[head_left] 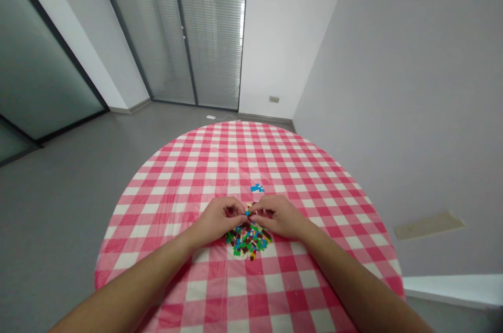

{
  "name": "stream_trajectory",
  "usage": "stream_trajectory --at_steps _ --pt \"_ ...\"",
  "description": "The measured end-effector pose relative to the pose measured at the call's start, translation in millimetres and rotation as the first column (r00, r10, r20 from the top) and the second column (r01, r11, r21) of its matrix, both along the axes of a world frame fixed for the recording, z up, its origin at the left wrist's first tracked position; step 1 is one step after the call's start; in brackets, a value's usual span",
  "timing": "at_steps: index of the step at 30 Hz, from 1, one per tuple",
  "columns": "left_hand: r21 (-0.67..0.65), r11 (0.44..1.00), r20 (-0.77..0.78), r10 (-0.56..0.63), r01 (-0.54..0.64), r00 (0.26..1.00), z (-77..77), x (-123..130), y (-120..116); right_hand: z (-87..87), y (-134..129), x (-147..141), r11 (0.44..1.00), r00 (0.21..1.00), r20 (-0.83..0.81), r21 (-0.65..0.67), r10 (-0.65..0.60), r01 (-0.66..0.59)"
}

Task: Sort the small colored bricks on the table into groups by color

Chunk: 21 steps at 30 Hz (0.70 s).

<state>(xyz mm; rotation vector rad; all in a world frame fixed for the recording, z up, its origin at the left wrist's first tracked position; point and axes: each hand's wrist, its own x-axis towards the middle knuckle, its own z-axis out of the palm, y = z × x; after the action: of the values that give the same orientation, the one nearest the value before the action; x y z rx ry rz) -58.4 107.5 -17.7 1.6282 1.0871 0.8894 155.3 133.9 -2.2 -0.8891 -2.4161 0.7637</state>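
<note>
Above a heap of small coloured building bricks (251, 241), my left hand (220, 220) and my right hand (281, 216) meet almost fingertip to fingertip. Both are closed in a pinch. Between their fingertips shows a small blue building brick (247, 213), with a hint of green and dark colour beside it. Too little of it shows to make out its exact shape. The heap holds green, brown, blue, yellow, white and red bricks, and my fingers hide its far part. Just beyond my hands lies a small group of blue bricks (257, 188), apart from the heap.
A round table with a red-and-white checked cloth (251, 152) carries everything. Past its far edge a white power strip (211, 117) lies on the grey floor (98, 165). Glass doors with blinds (212, 34) stand behind, and a plain wall (412, 102) rises at the right.
</note>
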Motion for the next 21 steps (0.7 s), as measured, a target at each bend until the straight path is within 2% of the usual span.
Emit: stream_trajectory --at_steps 7,12,17,21 --pt "-0.037 0.997 0.016 -0.06 0.061 0.998 4.1 2 -2 -3.3 0 -1 0.999 1.0 0.0 0.033 -0.007 0.007" --pt "-0.029 0.996 -0.016 -0.084 0.084 0.996 0.8 2 -1 -8.8 1 -4 0.998 1.0 -0.006 0.069 0.001 -0.001" --pt "-0.01 1.0 -0.028 -0.02 0.02 0.999 -1.7 -2 2 -10.9 4 0 0.997 0.998 -0.033 0.039 -0.061 0.062" --pt "0.055 0.998 -0.069 0.04 -0.036 0.997 -0.7 -3 4 -12.9 8 4 0.995 0.996 -0.014 0.015 -0.093 0.094"
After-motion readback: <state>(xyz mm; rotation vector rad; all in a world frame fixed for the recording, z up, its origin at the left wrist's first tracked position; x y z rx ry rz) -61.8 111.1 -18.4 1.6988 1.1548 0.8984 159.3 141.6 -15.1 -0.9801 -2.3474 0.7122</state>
